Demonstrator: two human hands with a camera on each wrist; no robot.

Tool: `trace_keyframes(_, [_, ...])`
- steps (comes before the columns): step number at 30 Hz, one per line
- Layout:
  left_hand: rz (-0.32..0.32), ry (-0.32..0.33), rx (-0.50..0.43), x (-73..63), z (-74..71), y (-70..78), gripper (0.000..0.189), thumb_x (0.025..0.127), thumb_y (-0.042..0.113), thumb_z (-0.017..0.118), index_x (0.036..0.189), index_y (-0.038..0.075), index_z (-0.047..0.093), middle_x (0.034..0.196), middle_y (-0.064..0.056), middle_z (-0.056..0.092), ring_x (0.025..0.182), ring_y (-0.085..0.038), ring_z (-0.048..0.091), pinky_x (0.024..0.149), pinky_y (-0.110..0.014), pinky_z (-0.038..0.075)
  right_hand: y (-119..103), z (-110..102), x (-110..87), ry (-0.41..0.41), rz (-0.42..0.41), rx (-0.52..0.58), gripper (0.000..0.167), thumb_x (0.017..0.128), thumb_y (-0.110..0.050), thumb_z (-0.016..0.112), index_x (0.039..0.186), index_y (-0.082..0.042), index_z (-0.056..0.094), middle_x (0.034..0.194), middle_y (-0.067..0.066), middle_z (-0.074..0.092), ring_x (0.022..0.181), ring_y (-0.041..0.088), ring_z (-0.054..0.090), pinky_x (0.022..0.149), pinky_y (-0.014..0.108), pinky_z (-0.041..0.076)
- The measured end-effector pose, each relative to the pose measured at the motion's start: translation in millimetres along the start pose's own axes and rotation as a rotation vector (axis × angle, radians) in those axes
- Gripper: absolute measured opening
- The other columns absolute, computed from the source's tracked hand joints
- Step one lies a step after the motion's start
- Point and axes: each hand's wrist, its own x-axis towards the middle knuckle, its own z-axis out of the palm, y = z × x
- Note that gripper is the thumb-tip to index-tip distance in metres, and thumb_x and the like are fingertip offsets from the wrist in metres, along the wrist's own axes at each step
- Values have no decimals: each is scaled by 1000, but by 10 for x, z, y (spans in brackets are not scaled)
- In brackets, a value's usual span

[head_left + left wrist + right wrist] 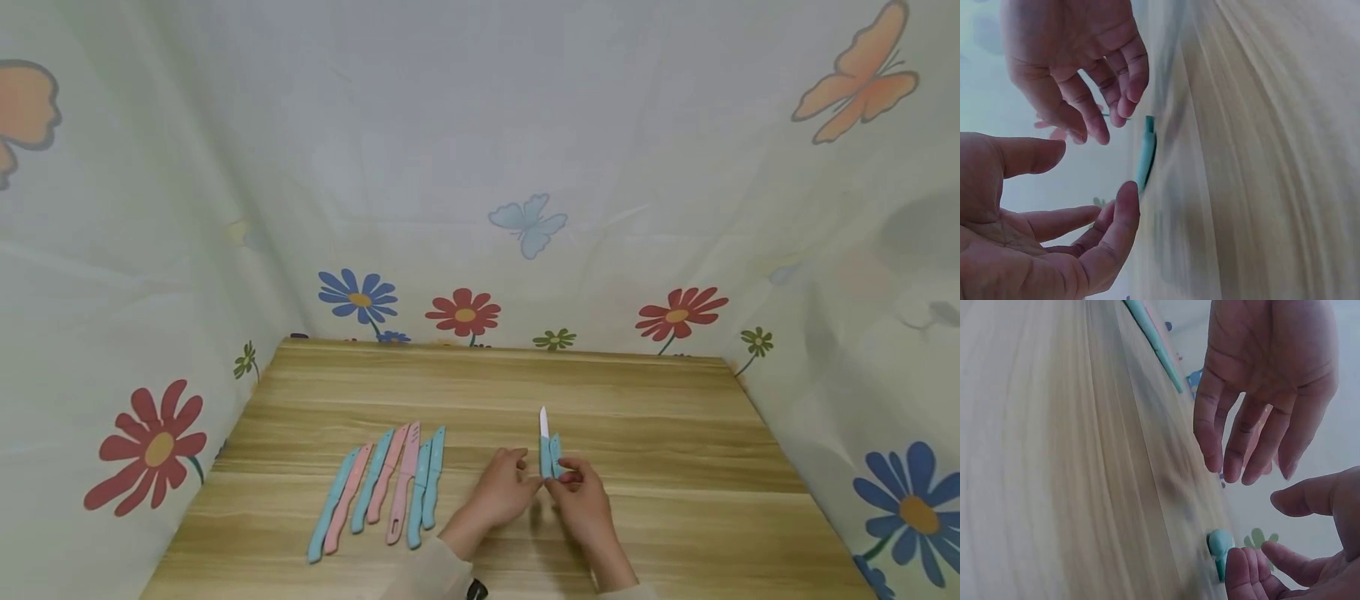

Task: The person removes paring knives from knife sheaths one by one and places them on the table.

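A small knife with a blue handle and bare white blade lies on the table, blade pointing away. Right beside it is a blue blade sheath. My left hand hovers at the left of the knife, fingers loosely bent and holding nothing. To the right, my right hand has its fingertips close to the lower ends of knife and sheath. Both wrist views show the left hand and right hand with thumbs apart from the fingers. Blue plastic shows past the left fingertips.
Several sheathed knives in blue and pink lie side by side on the left of the wooden table, including a pink one and a blue one. A flower-printed curtain stands around the back and sides.
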Motion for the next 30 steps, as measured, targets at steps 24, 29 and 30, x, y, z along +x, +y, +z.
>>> trace_keyframes(24, [-99,104,26,-598,-389,-51,69,97,38,70,149,-2,49,145,-25,53,132,-48,50,103,-68,48,-175,352,-316,-197,-74,70,42,94,-12,71,132,4,62,121,22,65,102,21,66,77,21,57])
trace_keyframes(29, [-111,102,15,-706,-450,-77,69,98,36,69,150,-2,47,149,-27,49,138,-50,45,105,-70,45,-198,408,-358,-230,-77,85,43,95,-13,70,134,4,61,122,21,65,103,21,66,77,21,57])
trace_keyframes(30, [-115,102,13,-725,-461,-85,69,98,36,69,150,-2,46,150,-27,48,138,-49,44,106,-70,45,-201,420,-366,-238,-78,88,43,95,-13,70,134,4,61,122,21,65,103,21,66,77,21,57])
